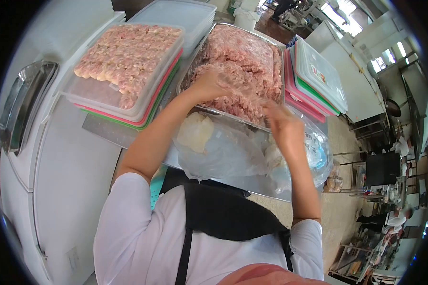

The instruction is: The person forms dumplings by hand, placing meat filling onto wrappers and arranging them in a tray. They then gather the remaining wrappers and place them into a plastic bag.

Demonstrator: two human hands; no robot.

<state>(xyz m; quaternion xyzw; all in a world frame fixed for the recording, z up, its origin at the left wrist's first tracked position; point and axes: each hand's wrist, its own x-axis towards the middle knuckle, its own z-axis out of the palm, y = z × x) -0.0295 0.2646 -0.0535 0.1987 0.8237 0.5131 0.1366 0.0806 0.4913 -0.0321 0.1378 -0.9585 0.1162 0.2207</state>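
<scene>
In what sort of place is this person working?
Probably a commercial kitchen or food workshop: there is a large amount of minced meat, a plastic container holding rows of small portions, and another person in the background.

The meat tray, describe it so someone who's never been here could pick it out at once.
Find the grey table. On it, between a clear box on the left and a flat plastic stack on the right, sits the tray. Unlike the box's rows of small pieces, the tray holds ground meat in one big pink mass.
</scene>
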